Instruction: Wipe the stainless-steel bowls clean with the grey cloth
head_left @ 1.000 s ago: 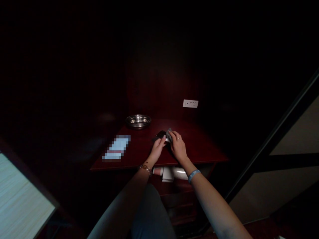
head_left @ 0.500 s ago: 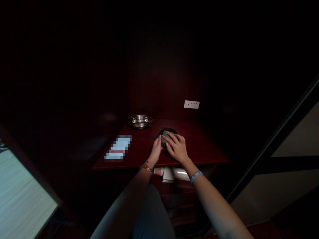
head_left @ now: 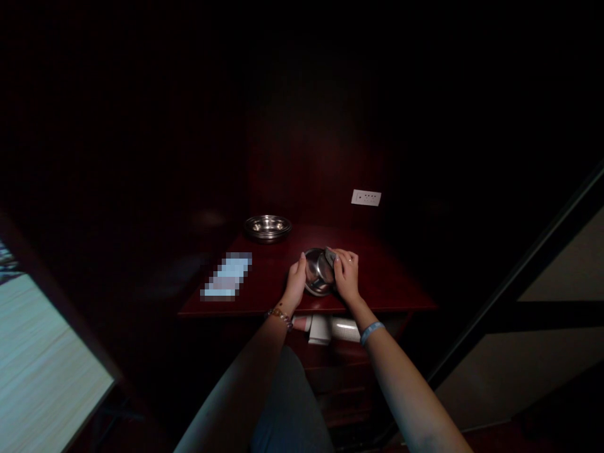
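Observation:
A shiny metal bowl (head_left: pixel 315 272) is held tilted above the dark red tabletop (head_left: pixel 377 292), its hollow side facing me. My left hand (head_left: pixel 296 280) grips its left rim, thumb on the inner edge and fingers behind. At the right rim, my right hand (head_left: pixel 346 274) is closed on a grey cloth (head_left: pixel 329 255), which is folded over the bowl's edge. Further back on the left stands a stack of similar metal bowls (head_left: pixel 268 228).
A blurred pale rectangular item (head_left: pixel 227 277) lies left on the table. Under the tabletop, a shelf holds a pink cup (head_left: pixel 302 323), a white box (head_left: pixel 319 329) and a clear-wrapped roll or stack (head_left: pixel 345 329). A white socket plate (head_left: pixel 366 197) is on the back wall.
My right hand with the cloth has moved from the bowl's middle to its right rim. The bowl has turned towards me, so its shiny inside now shows.

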{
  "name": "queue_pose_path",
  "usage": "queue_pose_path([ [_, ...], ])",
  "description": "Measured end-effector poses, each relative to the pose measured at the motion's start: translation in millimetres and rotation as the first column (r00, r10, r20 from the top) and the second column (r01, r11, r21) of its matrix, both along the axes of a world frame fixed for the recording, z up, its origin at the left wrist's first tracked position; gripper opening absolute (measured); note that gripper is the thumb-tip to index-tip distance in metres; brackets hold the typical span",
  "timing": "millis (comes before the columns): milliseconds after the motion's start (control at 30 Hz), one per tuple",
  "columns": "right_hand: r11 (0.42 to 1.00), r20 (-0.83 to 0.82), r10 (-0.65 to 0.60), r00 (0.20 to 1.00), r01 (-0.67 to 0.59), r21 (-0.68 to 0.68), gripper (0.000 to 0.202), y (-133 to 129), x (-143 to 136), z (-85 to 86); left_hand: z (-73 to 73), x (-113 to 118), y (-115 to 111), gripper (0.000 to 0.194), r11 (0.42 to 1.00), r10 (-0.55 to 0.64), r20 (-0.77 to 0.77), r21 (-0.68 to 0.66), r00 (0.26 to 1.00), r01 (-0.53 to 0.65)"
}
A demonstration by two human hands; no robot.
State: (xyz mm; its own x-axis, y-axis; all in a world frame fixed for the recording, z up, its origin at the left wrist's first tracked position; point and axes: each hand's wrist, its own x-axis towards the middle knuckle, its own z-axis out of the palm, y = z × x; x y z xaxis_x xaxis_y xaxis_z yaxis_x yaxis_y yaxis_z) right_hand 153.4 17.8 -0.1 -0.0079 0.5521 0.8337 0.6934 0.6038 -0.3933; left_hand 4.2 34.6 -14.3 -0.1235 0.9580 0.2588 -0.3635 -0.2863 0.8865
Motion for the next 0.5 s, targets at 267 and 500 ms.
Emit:
queue_pose_path([
  [267, 0.991, -0.061, -0.084, 0.995, 0.077, -0.111, 0.043, 11.2, 1.3, -8.8, -3.8, -3.3, 4.6, 0.049, 0.986, 0.162, -0.037, -0.026, 0.986, -0.163],
  [500, 0.999, 0.088, -0.015, 0.996, 0.018, -0.034, 0.039, -7.3, -4.9, 4.4, -11.0, -3.6, 11.9, 0.051, 0.984, 0.173, -0.054, -0.024, 0.983, -0.174],
])
